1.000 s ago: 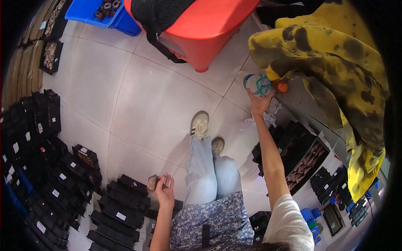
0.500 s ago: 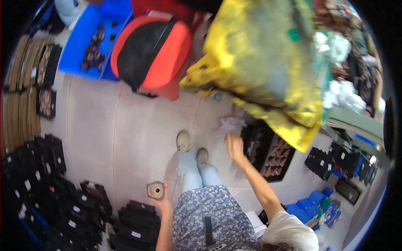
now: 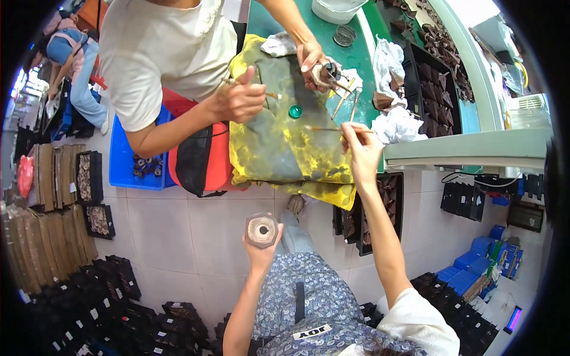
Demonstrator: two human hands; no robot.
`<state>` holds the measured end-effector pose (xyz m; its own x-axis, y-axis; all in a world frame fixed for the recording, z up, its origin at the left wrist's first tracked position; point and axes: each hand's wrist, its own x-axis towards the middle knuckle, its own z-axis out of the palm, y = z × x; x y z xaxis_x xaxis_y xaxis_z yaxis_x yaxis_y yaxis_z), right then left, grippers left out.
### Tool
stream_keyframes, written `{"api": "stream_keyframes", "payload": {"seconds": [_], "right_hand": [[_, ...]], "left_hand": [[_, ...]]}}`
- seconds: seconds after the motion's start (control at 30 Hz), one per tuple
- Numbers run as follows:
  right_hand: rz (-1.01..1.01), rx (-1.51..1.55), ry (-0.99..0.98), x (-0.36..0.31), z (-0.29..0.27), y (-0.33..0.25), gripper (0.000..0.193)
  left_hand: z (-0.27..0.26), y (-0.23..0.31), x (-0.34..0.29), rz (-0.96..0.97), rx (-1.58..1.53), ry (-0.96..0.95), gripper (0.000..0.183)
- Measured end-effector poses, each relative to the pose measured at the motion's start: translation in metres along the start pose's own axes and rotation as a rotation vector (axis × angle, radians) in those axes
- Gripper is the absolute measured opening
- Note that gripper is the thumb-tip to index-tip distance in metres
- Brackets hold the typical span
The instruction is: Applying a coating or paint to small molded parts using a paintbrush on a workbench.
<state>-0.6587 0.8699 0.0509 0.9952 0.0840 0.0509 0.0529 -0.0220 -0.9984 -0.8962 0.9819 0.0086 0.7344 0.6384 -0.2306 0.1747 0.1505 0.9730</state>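
My left hand (image 3: 260, 254) is closed around a hexagonal brown piece (image 3: 253, 240) with a pale ringed face and a dark centre hole, held out over the floor. Farther right, my right hand (image 3: 363, 151) pinches a thin paintbrush (image 3: 326, 129) above the table's yellow-and-grey stained cloth (image 3: 314, 154). The brush tip points left, toward a small green round pot (image 3: 295, 111) on the cloth. Opposite me, a co-worker's hand (image 3: 240, 98) holds another brush (image 3: 273, 95). That person's other hand (image 3: 310, 59) grips a brown-and-white piece (image 3: 323, 75).
More brushes (image 3: 355, 105) and white crumpled cloths (image 3: 396, 126) lie on the green table (image 3: 276, 24). Dark brown pieces fill a black tray (image 3: 409, 71) at right. A red-and-black stool (image 3: 199, 157) and blue bin (image 3: 122, 151) stand left. Stacked black trays (image 3: 107, 308) line the lower left.
My view has tilted up, bringing the co-worker and tabletop into sight. My right hand, earlier low beside a pale crumpled thing, is now over the table with a paintbrush. My left hand keeps the hexagonal piece.
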Motion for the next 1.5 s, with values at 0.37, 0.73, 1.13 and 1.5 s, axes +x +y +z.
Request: {"api": "stream_keyframes", "payload": {"seconds": [0.37,0.73,1.13,1.5], "right_hand": [[-0.045,-0.239,-0.150,0.055,0.028,0.032,0.014],[-0.095,-0.372,-0.129,0.053,0.044,0.022,0.012],[-0.037,-0.415,0.124,0.013,0.005,-0.021,0.009],[0.035,-0.031,0.489,0.113,0.012,0.055,0.023]], "left_hand": [[0.037,0.014,0.033,-0.062,0.092,0.060,0.031],[0.010,0.025,0.083,-0.119,0.063,-0.049,0.028],[-0.008,0.051,0.118,-0.066,0.150,-0.183,0.028],[0.005,0.060,0.144,-0.002,0.193,-0.284,0.029]]}}
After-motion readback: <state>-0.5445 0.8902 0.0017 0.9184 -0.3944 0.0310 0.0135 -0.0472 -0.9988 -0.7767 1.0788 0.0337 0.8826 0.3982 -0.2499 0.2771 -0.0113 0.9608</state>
